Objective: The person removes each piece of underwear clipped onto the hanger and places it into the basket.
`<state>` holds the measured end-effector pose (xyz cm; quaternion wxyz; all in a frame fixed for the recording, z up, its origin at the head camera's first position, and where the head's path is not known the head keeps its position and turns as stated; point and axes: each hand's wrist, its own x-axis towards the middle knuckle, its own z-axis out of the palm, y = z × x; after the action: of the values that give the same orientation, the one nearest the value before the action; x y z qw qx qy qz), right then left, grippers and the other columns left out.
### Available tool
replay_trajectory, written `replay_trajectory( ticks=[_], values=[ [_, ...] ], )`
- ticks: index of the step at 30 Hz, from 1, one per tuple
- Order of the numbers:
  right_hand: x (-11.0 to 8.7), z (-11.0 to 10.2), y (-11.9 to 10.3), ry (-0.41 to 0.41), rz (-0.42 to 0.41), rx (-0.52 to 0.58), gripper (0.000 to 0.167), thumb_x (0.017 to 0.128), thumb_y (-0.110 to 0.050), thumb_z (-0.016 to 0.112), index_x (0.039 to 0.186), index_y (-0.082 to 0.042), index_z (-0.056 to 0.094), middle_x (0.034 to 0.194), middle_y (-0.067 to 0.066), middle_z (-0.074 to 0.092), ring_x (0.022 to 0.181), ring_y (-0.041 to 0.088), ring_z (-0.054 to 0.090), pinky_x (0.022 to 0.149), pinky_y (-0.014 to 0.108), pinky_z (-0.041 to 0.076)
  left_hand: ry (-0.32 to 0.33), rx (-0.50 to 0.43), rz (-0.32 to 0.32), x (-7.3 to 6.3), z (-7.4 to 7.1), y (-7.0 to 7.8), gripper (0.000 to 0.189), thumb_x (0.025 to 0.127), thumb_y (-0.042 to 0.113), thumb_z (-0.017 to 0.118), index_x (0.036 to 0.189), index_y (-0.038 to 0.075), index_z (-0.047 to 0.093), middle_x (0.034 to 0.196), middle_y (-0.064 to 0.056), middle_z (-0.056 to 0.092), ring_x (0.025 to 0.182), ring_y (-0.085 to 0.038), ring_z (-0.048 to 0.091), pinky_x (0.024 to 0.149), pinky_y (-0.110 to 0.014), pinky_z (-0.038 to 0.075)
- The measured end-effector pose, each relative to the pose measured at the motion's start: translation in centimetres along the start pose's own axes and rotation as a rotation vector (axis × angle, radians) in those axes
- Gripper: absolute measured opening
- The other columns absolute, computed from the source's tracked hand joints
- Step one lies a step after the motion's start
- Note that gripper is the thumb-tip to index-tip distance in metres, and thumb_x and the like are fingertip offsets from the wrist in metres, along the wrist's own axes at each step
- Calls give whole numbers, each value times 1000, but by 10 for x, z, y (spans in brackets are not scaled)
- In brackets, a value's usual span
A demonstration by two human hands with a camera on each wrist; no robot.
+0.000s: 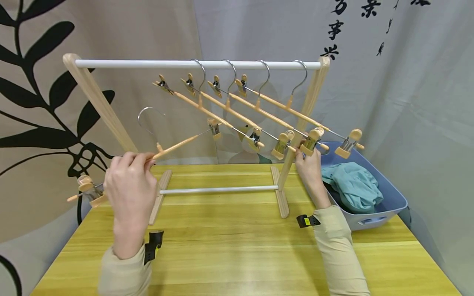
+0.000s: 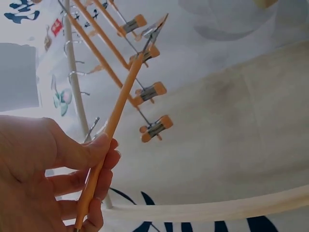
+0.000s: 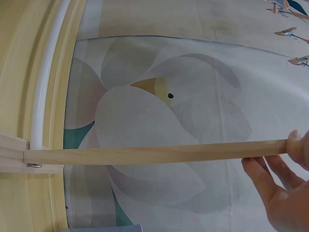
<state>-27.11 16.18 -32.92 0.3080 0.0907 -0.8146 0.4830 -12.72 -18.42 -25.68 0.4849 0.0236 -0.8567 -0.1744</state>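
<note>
My left hand [image 1: 130,185] grips a wooden clip hanger [image 1: 177,146] by its bar, left of the other hangers and below the rack's top rod. Its metal hook points upward, apart from the rod. In the left wrist view, thumb and fingers wrap round the hanger's bar [image 2: 120,104]. Right of the rack, my right hand [image 1: 310,168] holds the wooden side post [image 1: 312,94]. The right wrist view shows thumb and fingers on either side of this post [image 3: 145,154]. Several similar clip hangers [image 1: 212,112] hang from the white top rod [image 1: 140,64], towards its right half.
A blue plastic basket [image 1: 394,202] with a teal cloth [image 1: 353,185] in it stands at the right of the wooden table [image 1: 222,246]. The rack's white lower bar [image 1: 218,190] runs between its two feet. Printed curtains [image 1: 252,28] hang behind.
</note>
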Motion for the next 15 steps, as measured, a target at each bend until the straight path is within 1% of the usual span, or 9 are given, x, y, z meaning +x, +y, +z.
replay_trajectory(
  ticks=[2,4,8,13,15],
  values=[
    [0,0,0,2,2,2,25,92,-4,56,113,9,56,98,28,61,99,40,59,90,50,46,11,7,-6,2,-2,1,11,88,-1,61,89,-7,71,86,-25,67,81,-43,55,69,-53,44],
    [0,0,0,3,5,3,24,91,-3,56,111,10,57,98,28,61,99,39,59,89,50,46,22,15,-13,4,-5,1,11,87,-1,61,90,-7,71,87,-26,67,83,-44,56,70,-54,44],
    [0,0,-1,-4,13,8,24,91,-3,57,112,9,56,97,28,61,97,39,58,88,49,46,46,30,-34,8,-7,2,12,88,-1,61,91,-8,71,89,-27,67,84,-45,56,71,-54,45],
    [0,-1,0,-12,17,11,25,92,-2,56,113,10,55,101,29,61,99,40,59,88,50,46,100,74,-30,12,-10,3,16,90,3,60,91,-8,71,89,-26,67,83,-45,55,69,-55,44],
    [0,-1,0,-17,20,8,25,92,-2,55,113,11,55,103,30,61,101,40,58,89,50,46,108,87,-35,14,-11,3,17,91,4,59,92,-8,71,89,-26,67,83,-45,55,71,-57,43]
  ],
)
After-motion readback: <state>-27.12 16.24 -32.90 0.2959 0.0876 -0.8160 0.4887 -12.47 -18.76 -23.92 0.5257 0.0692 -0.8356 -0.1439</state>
